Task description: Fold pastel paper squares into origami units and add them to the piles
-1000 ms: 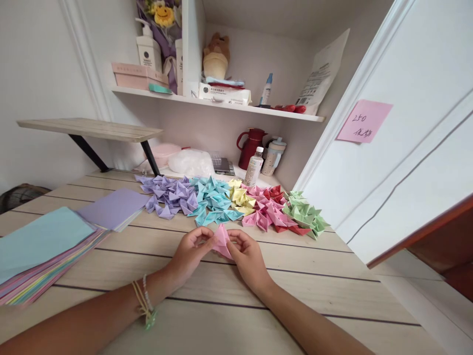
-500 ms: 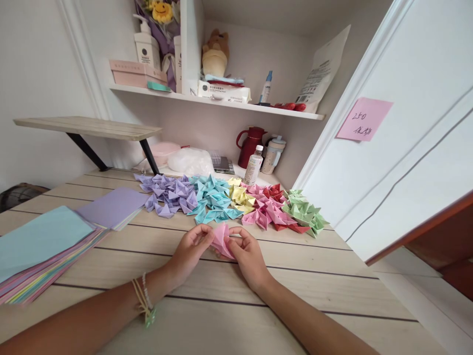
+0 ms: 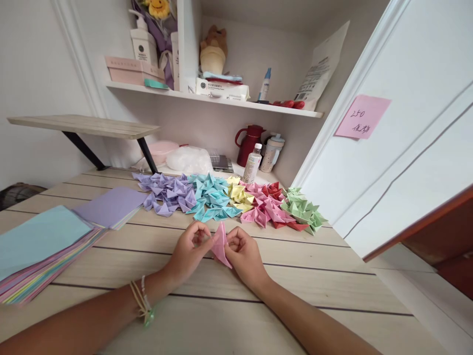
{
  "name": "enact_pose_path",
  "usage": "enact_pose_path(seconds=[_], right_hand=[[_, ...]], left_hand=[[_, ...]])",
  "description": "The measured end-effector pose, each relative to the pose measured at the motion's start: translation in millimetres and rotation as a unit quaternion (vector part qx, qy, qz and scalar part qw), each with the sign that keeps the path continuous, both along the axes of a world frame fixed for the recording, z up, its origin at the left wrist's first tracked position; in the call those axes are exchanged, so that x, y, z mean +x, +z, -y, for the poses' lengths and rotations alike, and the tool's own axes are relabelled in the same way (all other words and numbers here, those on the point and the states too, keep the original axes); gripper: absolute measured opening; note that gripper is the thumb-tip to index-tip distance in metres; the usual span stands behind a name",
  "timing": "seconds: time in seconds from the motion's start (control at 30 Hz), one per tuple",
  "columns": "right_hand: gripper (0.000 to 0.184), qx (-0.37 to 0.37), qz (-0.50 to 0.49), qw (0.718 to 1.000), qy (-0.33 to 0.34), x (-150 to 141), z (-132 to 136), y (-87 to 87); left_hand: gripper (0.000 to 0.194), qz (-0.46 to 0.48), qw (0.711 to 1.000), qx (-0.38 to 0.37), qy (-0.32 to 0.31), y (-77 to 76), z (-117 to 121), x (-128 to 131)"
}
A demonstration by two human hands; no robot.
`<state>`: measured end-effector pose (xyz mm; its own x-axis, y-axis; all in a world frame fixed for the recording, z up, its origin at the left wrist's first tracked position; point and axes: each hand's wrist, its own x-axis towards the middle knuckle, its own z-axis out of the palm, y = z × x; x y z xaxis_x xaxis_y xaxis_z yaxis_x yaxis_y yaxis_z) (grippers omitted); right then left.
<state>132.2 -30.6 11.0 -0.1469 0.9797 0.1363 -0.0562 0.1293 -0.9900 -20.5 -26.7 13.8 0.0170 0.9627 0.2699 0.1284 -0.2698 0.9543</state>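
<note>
The left hand (image 3: pixel 188 249) and right hand (image 3: pixel 242 254) are both pinching a folded pink paper piece (image 3: pixel 220 242), fingers curled closed on it, above the wooden table (image 3: pixel 295 281).

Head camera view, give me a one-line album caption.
Both hands, left and right, pinch a folded pink paper piece before rows of pastel folded paper shapes.

A home corner: pale wooden plank desk (image 3: pixel 295 286), white wall shelf (image 3: pixel 207 98) holding a lotion pump bottle (image 3: pixel 142 44), red kettle jug (image 3: pixel 251 143).
</note>
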Motion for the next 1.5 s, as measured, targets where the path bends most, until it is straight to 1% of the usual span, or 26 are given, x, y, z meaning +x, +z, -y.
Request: enact_pose_path(seconds=[0.07, 0.17, 0.23, 0.3, 0.37, 0.43, 0.5, 0.57, 0.63, 0.7, 0.77, 0.87, 0.97, 1.07, 1.23, 1.33, 1.43, 1.5], right_hand=[[0.019, 0.029, 0.058, 0.997, -0.032, 1.2, 1.7, 1.3], [0.016, 0.068, 0.13, 0.988, -0.057, 3.7, 3.9, 2.6], [0.014, 0.092, 0.164, 0.98, -0.06, 4.7, 5.3, 2.9], [0.013, 0.108, 0.179, 0.976, -0.058, 4.9, 6.2, 2.9], [0.012, 0.102, 0.166, 0.979, -0.053, 4.4, 6.1, 2.6], [0.014, 0.075, 0.122, 0.989, -0.043, 4.0, 4.2, 1.8], [0.019, 0.042, 0.056, 0.997, -0.026, 4.3, 0.6, 0.5], [0.025, 0.01, -0.012, 1.0, -0.009, 5.0, -3.5, -0.9], [0.03, -0.016, -0.062, 0.998, 0.004, 5.5, -6.2, -1.1], [0.033, -0.026, -0.076, 0.997, 0.009, 5.1, -6.0, 0.5], [0.033, -0.013, -0.052, 0.998, 0.013, 3.6, -3.0, 3.6], [0.029, 0.031, 0.01, 0.999, 0.018, 0.9, 3.0, 7.5], [0.024, 0.069, 0.053, 0.996, 0.02, -0.2, 5.3, 7.1], [0.025, 0.098, 0.085, 0.992, 0.007, 0.7, 4.3, 4.1], [0.027, 0.154, 0.123, 0.98, -0.014, 1.6, 5.1, 3.3], [0.027, 0.148, 0.141, 0.979, -0.023, 2.5, 6.1, 5.3], [0.026, 0.124, 0.152, 0.98, -0.042, 5.4, 4.1, 6.1], [0.024, 0.103, 0.143, 0.983, -0.053, 7.4, 1.6, 5.4]], left_hand=[[0.02, -0.035, 0.999, 0.001, -0.029, 0.5, 2.7, 0.1], [0.022, -0.057, 0.992, -0.021, -0.113, 3.7, 8.7, 2.3], [0.024, -0.073, 0.989, -0.026, -0.129, 6.1, 12.4, 4.0], [0.026, -0.091, 0.989, -0.026, -0.113, 7.2, 14.7, 5.2], [0.026, -0.099, 0.99, -0.031, -0.095, 6.7, 15.5, 5.7], [0.027, -0.088, 0.991, -0.043, -0.086, 5.6, 15.2, 5.4], [0.028, -0.069, 0.993, -0.053, -0.082, 5.1, 14.3, 4.5], [0.029, -0.071, 0.995, -0.041, -0.065, 6.2, 13.0, 2.6], [0.03, -0.109, 0.993, -0.009, -0.033, 8.2, 11.2, -0.3], [0.03, -0.158, 0.987, 0.014, 0.001, 10.0, 8.5, -3.6], [0.028, -0.181, 0.983, 0.016, 0.028, 10.3, 5.3, -6.5], [0.022, -0.176, 0.983, 0.002, 0.048, 7.7, 0.6, -8.9], [0.02, -0.164, 0.986, -0.001, 0.034, 3.7, -2.2, -8.9], [0.021, -0.145, 0.989, 0.003, 0.019, 1.4, -3.4, -8.1], [0.019, -0.106, 0.994, 0.001, -0.01, 3.3, -4.3, -6.7], [0.021, -0.096, 0.995, 0.01, -0.02, 5.4, -4.2, -5.9], [0.024, -0.105, 0.994, 0.021, -0.02, 7.2, -3.1, -5.2], [0.026, -0.111, 0.993, 0.023, -0.03, 8.4, -1.8, -4.9]])
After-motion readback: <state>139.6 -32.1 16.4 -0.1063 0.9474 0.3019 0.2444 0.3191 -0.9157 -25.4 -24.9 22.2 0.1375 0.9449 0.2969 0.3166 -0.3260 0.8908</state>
